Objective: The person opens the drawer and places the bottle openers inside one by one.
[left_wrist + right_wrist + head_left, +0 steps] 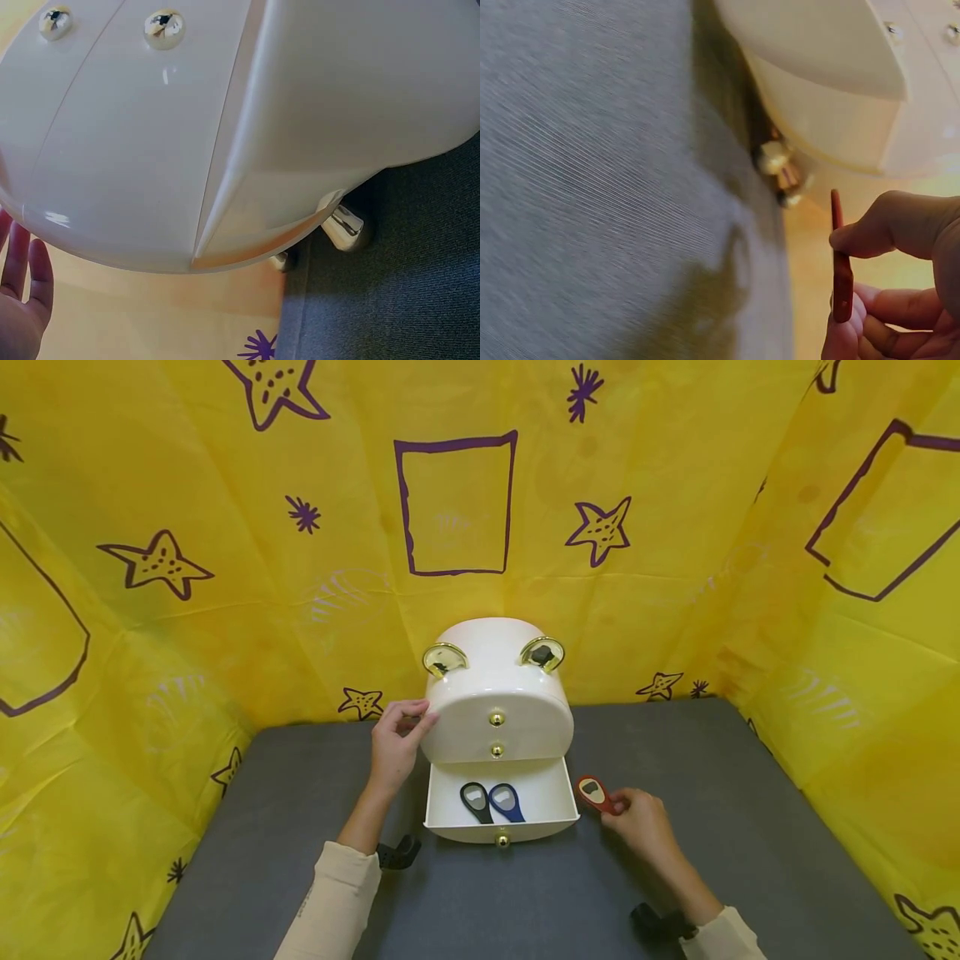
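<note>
A white rounded chest of drawers (495, 660) with gold knobs stands on the grey table, its bottom drawer (450, 789) pulled out. Inside that drawer lie a black bottle opener (476, 800) and a blue bottle opener (506, 802), side by side. My right hand (643, 823) pinches a red bottle opener (592, 792) between thumb and fingers, just right of the open drawer; the right wrist view shows the opener (841, 262) edge-on. My left hand (396, 745) rests its fingertips against the chest's left side, and its fingers (15, 262) look extended in the left wrist view.
Two gold-rimmed round pieces (446, 657) stick up on top of the chest. Gold feet (346, 227) hold it off the grey tabletop (322, 793). A yellow cloth (345, 527) with purple drawings hangs behind and on both sides.
</note>
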The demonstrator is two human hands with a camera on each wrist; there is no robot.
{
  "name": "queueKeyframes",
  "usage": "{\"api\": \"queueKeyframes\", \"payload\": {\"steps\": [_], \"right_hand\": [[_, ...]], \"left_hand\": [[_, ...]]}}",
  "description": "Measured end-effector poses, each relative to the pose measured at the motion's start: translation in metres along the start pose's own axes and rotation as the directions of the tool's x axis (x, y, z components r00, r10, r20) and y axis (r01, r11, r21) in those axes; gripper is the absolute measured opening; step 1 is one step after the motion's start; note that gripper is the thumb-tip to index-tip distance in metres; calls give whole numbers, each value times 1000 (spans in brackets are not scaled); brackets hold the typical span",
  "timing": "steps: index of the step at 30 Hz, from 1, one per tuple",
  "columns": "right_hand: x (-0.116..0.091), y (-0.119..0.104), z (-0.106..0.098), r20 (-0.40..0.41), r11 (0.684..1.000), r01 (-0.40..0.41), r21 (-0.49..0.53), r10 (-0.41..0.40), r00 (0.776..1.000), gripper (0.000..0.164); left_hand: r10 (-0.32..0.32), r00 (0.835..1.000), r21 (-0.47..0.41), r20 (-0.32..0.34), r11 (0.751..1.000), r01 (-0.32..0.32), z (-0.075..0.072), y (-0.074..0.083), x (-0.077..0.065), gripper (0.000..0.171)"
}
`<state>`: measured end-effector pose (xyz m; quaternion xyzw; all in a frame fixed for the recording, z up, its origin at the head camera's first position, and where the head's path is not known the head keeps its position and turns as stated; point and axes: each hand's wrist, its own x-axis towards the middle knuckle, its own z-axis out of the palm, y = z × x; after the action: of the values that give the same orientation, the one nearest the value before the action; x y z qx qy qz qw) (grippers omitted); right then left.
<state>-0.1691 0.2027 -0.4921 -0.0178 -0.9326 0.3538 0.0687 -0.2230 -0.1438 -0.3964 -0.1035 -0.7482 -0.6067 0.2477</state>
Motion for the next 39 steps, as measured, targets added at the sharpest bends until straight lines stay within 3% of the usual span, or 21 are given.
{"api": "queueKeyframes", "payload": {"steps": [7,20,30,39], "right_hand": [[8,-3,-21,13,999,17,51,-17,1000,27],[20,-26,-55,168,991,61,120,-81,982,27],[25,-43,-51,251,977,186,106,-207,945,24],[32,-57,-33,263,948,314,-52,-290,920,19]], "left_hand": [[-7,1000,3,1,1000,7,-1,-1,0,20],[12,1000,-14,-3,1000,-12,1,-1,1,20],[14,1000,3,-7,1000,-14,1,-2,2,20],[5,1000,-2,-6,1000,-5,1,-1,0,20]]}}
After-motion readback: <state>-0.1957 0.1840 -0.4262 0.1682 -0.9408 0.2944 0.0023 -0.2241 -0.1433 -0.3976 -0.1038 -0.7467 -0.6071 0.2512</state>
